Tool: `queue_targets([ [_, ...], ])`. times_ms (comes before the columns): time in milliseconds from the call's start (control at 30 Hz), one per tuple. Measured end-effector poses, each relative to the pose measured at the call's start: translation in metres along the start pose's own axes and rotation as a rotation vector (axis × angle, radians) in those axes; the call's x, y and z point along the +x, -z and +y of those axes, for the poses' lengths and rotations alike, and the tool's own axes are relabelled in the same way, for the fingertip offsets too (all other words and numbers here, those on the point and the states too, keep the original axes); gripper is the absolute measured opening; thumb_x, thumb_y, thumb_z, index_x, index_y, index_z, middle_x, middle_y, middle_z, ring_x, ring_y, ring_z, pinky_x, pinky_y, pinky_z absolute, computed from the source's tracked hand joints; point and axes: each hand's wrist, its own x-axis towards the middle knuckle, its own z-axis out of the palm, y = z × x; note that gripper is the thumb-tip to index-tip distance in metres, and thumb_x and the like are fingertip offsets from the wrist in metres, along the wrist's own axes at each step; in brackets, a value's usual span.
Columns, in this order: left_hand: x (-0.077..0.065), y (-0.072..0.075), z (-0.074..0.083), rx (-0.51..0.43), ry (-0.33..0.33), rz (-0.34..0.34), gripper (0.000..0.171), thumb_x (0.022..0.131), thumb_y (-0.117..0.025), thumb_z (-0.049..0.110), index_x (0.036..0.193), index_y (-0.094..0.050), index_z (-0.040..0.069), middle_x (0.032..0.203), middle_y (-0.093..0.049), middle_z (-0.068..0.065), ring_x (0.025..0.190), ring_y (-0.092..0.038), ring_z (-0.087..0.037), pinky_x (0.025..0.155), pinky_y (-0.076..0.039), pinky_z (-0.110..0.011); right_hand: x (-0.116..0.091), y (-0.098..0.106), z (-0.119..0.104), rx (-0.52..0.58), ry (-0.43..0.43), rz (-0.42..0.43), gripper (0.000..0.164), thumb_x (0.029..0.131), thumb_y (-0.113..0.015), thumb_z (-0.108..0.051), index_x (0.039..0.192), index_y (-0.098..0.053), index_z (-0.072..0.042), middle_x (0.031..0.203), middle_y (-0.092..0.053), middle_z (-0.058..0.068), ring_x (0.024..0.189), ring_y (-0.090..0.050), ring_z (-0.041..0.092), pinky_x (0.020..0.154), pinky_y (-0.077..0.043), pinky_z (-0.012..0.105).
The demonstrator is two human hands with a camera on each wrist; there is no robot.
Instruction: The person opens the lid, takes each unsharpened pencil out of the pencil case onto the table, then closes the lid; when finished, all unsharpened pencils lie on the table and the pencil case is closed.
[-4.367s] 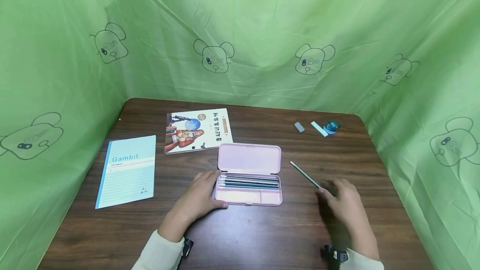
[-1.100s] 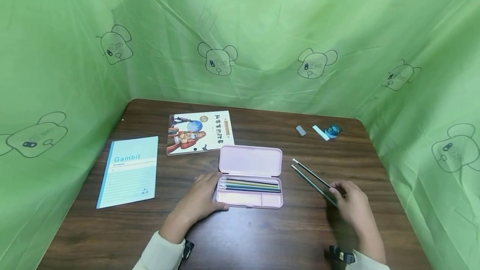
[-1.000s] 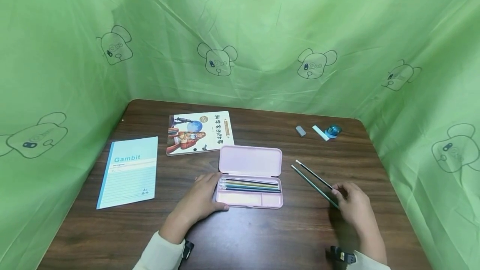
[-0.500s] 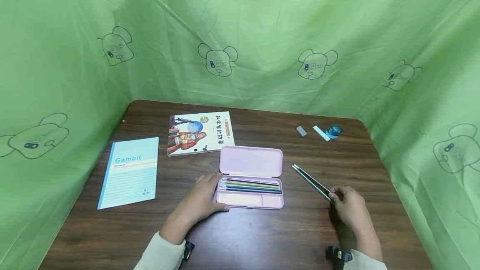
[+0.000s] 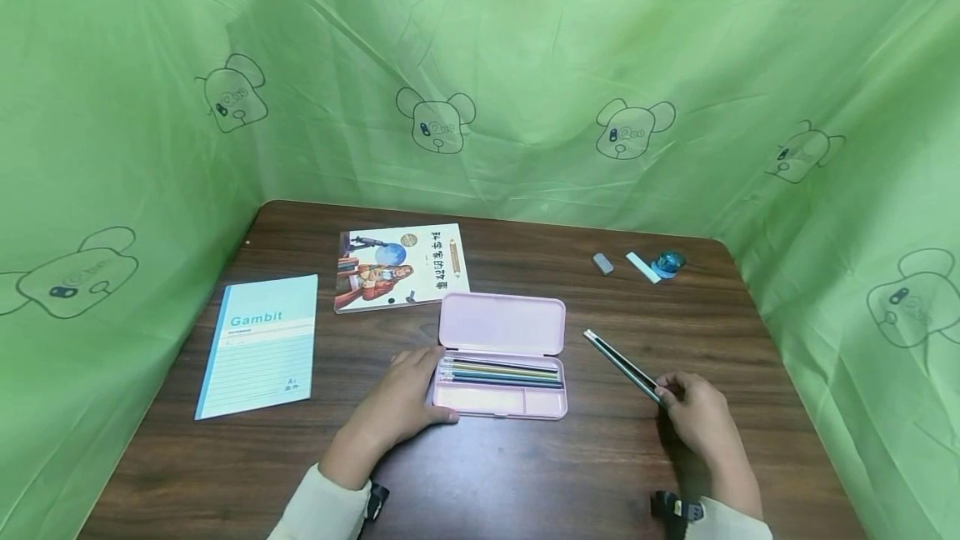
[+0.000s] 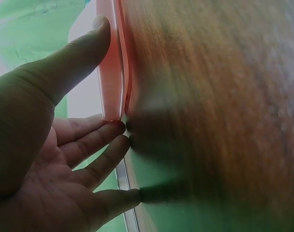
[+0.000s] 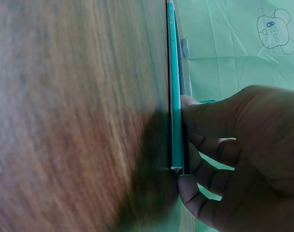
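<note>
An open pink pencil case (image 5: pixel 499 403) lies mid-table, its lid tipped back, with several pencils (image 5: pixel 504 375) in its long compartment. My left hand (image 5: pixel 397 398) holds the case's left end, thumb along the front side, as the left wrist view also shows. Right of the case, two pencils lie side by side on the table, slanting: a green pencil (image 7: pixel 175 96) and a dark pencil (image 7: pixel 186 152). My right hand (image 5: pixel 699 415) pinches the dark pencil near its lower end, right beside the green one; its fingertips are partly hidden behind the pencils in the right wrist view.
A light blue notebook (image 5: pixel 258 348) lies at the left. An illustrated book (image 5: pixel 401 267) sits behind the case, near its lid. Toward the back right are a grey eraser (image 5: pixel 602 263), a white strip-like piece (image 5: pixel 642 267) and a small translucent blue object (image 5: pixel 667 263). Green cloth (image 5: pixel 525 40) surrounds the table.
A second, dark pencil has come to the right side and moved down against the green one, their ends now about level. My left hand stays on the case.
</note>
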Motion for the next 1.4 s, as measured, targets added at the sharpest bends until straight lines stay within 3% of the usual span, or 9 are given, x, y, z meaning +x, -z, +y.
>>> queue_targets([
  [167,0.000,0.000,0.000,0.000,0.005,-0.001,0.100,0.076,-0.105,0.033,0.159,-0.058,0.004,0.160,-0.062,-0.021,0.153,-0.053,-0.047,0.134,-0.031,-0.070,0.000,-0.001,0.000,-0.004,0.004,0.001,0.014,0.108,-0.071,-0.015,0.111,-0.077,-0.004,0.104,-0.075,0.013,0.095,-0.068,0.028,0.083,-0.054,0.046],
  [300,0.000,0.002,0.001,-0.004,0.009,-0.002,0.099,0.076,-0.105,0.033,0.159,-0.057,0.005,0.160,-0.062,-0.020,0.152,-0.054,-0.046,0.135,-0.032,-0.069,-0.001,0.000,-0.010,-0.006,0.040,0.032,0.018,0.109,-0.070,-0.014,0.116,-0.077,0.000,0.113,-0.076,0.022,0.109,-0.073,0.044,0.095,-0.058,0.062],
  [433,0.000,0.002,0.001,-0.009,0.009,-0.001,0.098,0.077,-0.105,0.032,0.159,-0.058,0.005,0.159,-0.063,-0.020,0.152,-0.054,-0.047,0.134,-0.032,-0.069,-0.002,-0.005,-0.038,-0.006,0.150,0.121,0.017,0.107,-0.072,-0.008,0.118,-0.077,0.004,0.116,-0.076,0.026,0.114,-0.071,0.051,0.097,-0.057,0.068],
  [567,-0.001,0.002,0.000,-0.013,0.008,0.004,0.099,0.076,-0.105,0.032,0.158,-0.058,0.004,0.160,-0.063,-0.020,0.152,-0.054,-0.047,0.134,-0.032,-0.070,-0.004,-0.019,-0.079,0.007,0.283,0.165,0.014,0.104,-0.075,-0.005,0.116,-0.079,0.001,0.115,-0.077,0.021,0.114,-0.071,0.045,0.097,-0.059,0.066],
  [733,0.000,0.001,0.000,-0.003,0.010,-0.003,0.099,0.077,-0.104,0.033,0.160,-0.057,0.004,0.160,-0.062,-0.020,0.152,-0.054,-0.046,0.135,-0.032,-0.067,-0.008,-0.040,-0.125,0.034,0.398,0.090,0.017,0.103,-0.079,-0.007,0.119,-0.081,-0.006,0.121,-0.079,0.014,0.120,-0.074,0.037,0.104,-0.062,0.060],
  [867,0.001,0.001,0.000,0.008,0.011,-0.006,0.100,0.078,-0.104,0.033,0.160,-0.056,0.003,0.160,-0.062,-0.020,0.152,-0.054,-0.045,0.135,-0.033,-0.066,-0.009,-0.054,-0.144,0.021,0.442,0.008,0.020,0.103,-0.080,-0.009,0.122,-0.082,-0.010,0.125,-0.079,0.009,0.124,-0.074,0.031,0.108,-0.062,0.055],
  [1067,0.001,0.002,0.001,0.009,0.005,-0.010,0.099,0.077,-0.104,0.032,0.159,-0.057,0.001,0.159,-0.062,-0.022,0.151,-0.054,-0.047,0.134,-0.034,-0.066,-0.010,-0.066,-0.151,-0.026,0.488,-0.089,0.025,0.101,-0.081,-0.010,0.126,-0.079,-0.008,0.124,-0.079,0.011,0.125,-0.073,0.032,0.112,-0.059,0.055],
  [1400,0.001,0.001,0.000,0.016,-0.001,-0.003,0.098,0.077,-0.104,0.031,0.158,-0.058,0.001,0.158,-0.063,-0.022,0.150,-0.055,-0.048,0.134,-0.035,-0.065,-0.010,-0.072,-0.155,-0.072,0.509,-0.089,0.019,0.099,-0.084,-0.012,0.117,-0.082,-0.009,0.114,-0.078,0.007,0.118,-0.071,0.031,0.106,-0.059,0.056],
])
